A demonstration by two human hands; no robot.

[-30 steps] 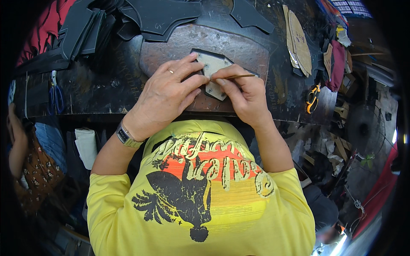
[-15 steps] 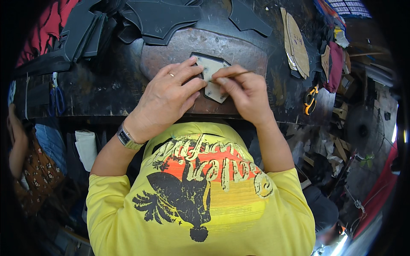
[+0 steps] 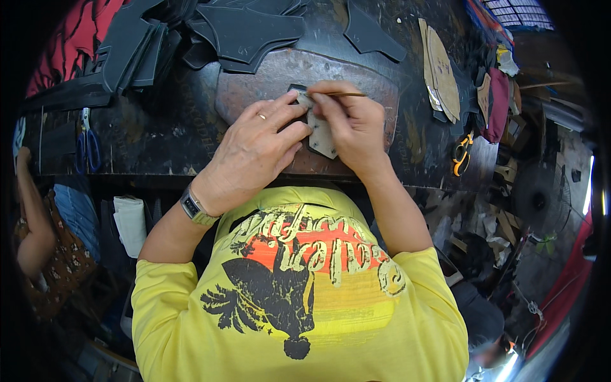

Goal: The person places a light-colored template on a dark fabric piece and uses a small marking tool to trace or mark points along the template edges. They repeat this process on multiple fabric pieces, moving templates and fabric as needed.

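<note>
A pale grey card template [image 3: 324,135] with dark dots lies over a slightly larger black piece [image 3: 298,87] whose edge shows around it. My left hand [image 3: 258,141] rests on the template's left side, fingers stretched out and pressing from above. My right hand [image 3: 358,130] pinches a thin brown pen-like stick [image 3: 347,95] near the template's upper edge. The stick's tip is hidden at the fingertips, and the right hand covers part of the template. Under both pieces is a worn brown board [image 3: 254,79].
Stacked black cut pieces [image 3: 248,32] lie at the far side of the dark table [image 3: 184,146]. Blue-handled scissors [image 3: 88,143] are at left, orange-handled scissors [image 3: 463,154] at right. Brown card patterns [image 3: 439,70] lie at the far right. Another person's arm [image 3: 35,216] shows at the left edge.
My right hand and its stick have moved up from the template's middle right to its upper edge. My left hand stays pressed on the template.
</note>
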